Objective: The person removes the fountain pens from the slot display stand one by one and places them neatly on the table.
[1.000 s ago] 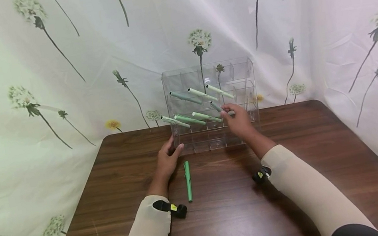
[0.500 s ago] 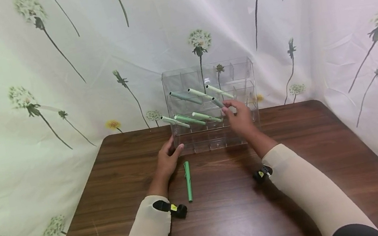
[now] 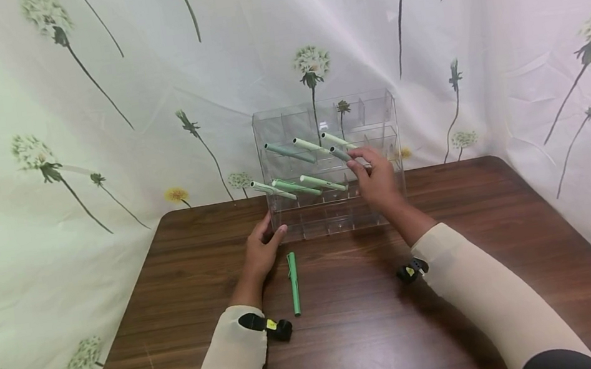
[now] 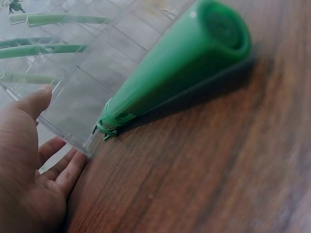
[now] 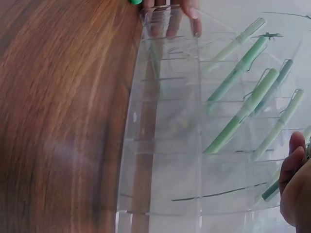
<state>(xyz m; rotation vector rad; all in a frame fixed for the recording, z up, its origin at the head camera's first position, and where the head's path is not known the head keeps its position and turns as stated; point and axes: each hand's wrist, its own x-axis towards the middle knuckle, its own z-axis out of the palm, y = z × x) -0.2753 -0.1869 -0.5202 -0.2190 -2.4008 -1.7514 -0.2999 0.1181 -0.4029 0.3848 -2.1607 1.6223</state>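
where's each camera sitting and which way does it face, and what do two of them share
Head: worn on the head, facing forward and down at the clear pen organizer on the wood-grain table; both hands and both sleeves show.
Left wrist: on that wrist, looking past the left hand at a green pen and the organizer's lower corner.
Right wrist: on that wrist, facing the organizer, which appears turned sideways; the right hand and left fingers show.
Shared: head and left wrist both show the green pen.

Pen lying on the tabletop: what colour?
Bright green, clip included; the pen shows best in the left wrist view, close up.
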